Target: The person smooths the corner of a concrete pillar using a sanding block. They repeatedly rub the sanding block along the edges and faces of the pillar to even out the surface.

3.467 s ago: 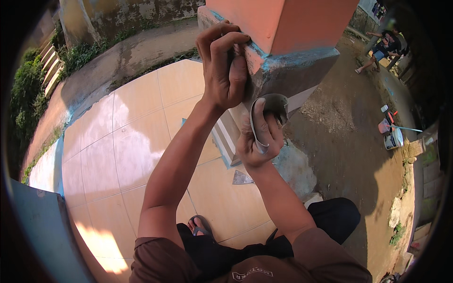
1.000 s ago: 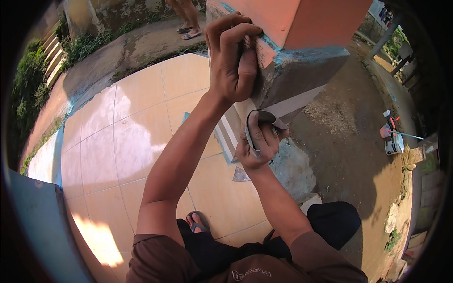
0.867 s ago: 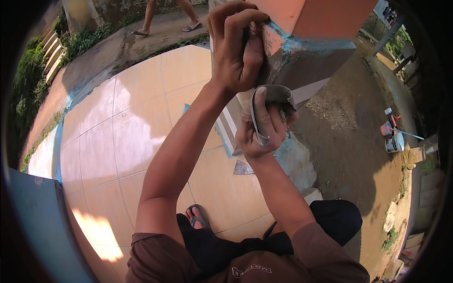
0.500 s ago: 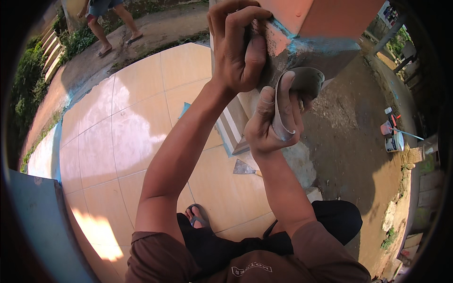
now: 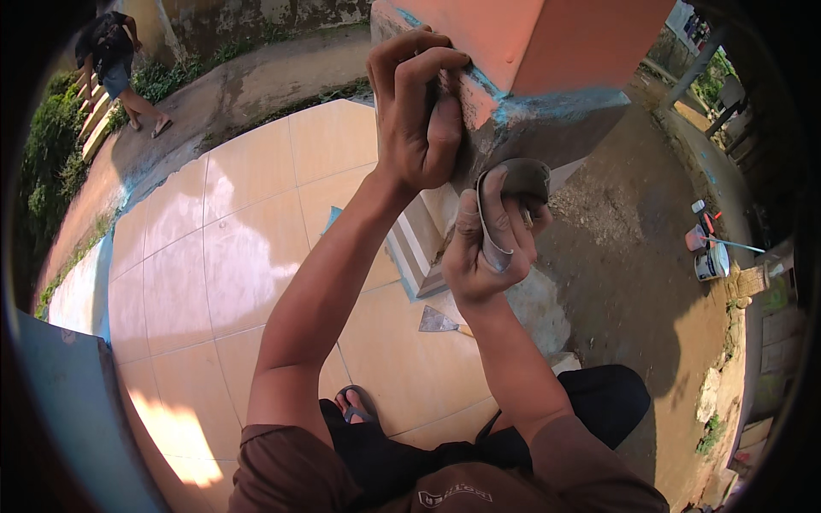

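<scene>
My left hand [image 5: 419, 111] is curled tight against the grey edge of the pillar [image 5: 547, 94], fingers bent over something small pressed to the plaster; I cannot tell what it is, since my fingers hide it. My right hand [image 5: 487, 248] sits just below and beside it, its grip closed on a grey bowl [image 5: 513, 184] tilted on edge, thumb along the rim, close to the pillar's grey band. The pillar is orange above, with a blue line at the seam. On the tiled floor [image 5: 231, 256] below my hands lies a trowel [image 5: 440, 321], near the pillar's white base. My sandal [image 5: 355, 406] shows by my knee. Well apart to the right, paint cans [image 5: 705, 256] stand on bare ground. Another person [image 5: 115, 60] walks along the far path.
</scene>
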Demonstrator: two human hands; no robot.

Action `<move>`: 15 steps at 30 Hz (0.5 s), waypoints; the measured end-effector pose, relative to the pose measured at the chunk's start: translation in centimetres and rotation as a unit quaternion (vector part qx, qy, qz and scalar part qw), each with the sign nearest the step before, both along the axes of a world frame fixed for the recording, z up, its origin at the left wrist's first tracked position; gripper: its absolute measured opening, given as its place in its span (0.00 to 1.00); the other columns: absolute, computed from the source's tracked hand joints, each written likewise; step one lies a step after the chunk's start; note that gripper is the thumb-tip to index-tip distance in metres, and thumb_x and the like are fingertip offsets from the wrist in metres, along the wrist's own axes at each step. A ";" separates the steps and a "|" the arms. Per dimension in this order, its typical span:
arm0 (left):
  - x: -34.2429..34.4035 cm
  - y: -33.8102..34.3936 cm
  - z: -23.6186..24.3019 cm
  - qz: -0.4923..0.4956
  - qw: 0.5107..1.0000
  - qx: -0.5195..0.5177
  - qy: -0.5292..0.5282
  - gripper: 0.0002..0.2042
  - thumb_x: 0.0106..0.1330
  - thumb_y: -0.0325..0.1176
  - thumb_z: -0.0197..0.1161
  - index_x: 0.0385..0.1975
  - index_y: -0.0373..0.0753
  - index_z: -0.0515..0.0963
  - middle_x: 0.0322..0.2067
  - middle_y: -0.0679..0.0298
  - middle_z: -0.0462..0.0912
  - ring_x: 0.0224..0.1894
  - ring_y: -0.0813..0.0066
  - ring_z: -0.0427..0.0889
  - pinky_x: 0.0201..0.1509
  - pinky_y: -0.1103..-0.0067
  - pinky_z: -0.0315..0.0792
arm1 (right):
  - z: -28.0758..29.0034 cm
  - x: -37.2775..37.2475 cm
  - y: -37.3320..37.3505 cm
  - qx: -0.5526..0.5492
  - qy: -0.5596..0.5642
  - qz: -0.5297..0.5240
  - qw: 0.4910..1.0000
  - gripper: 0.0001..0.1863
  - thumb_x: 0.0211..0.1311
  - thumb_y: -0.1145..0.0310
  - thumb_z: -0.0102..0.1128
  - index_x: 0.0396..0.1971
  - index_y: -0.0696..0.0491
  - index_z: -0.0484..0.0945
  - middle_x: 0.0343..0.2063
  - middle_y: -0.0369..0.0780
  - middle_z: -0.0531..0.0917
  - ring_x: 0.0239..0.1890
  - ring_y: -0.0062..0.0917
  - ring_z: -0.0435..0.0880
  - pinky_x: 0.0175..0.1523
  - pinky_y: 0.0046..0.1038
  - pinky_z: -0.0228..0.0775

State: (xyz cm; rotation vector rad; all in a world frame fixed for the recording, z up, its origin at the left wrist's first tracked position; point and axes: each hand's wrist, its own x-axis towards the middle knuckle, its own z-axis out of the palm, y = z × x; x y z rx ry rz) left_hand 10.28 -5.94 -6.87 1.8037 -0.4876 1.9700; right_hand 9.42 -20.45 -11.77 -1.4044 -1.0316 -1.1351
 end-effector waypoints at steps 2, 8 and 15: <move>-0.2 0.1 0.2 -0.006 1.000 0.001 -0.002 0.18 0.58 0.32 0.50 0.48 0.36 0.73 0.50 0.48 0.69 0.54 0.56 0.66 0.60 0.64 0.59 | 1.5 -0.1 0.7 0.018 0.018 0.017 1.000 0.25 0.59 0.67 0.61 0.58 0.54 0.78 0.25 0.36 0.81 0.32 0.27 0.80 0.57 0.32 0.54; 0.1 -0.2 -0.2 0.003 1.000 -0.004 0.002 0.18 0.59 0.33 0.50 0.48 0.36 0.74 0.50 0.48 0.69 0.54 0.55 0.66 0.60 0.65 0.59 | -0.1 0.1 -0.5 -0.012 -0.004 0.000 1.000 0.26 0.56 0.70 0.65 0.57 0.54 0.78 0.24 0.36 0.81 0.28 0.24 0.79 0.55 0.32 0.55; 0.1 0.1 0.6 0.004 1.000 0.017 -0.010 0.17 0.60 0.34 0.50 0.48 0.35 0.74 0.49 0.49 0.70 0.54 0.56 0.66 0.60 0.66 0.60 | 2.2 -0.1 -0.1 -0.022 0.022 0.019 0.999 0.19 0.64 0.72 0.61 0.55 0.59 0.79 0.28 0.40 0.84 0.31 0.30 0.81 0.58 0.34 0.58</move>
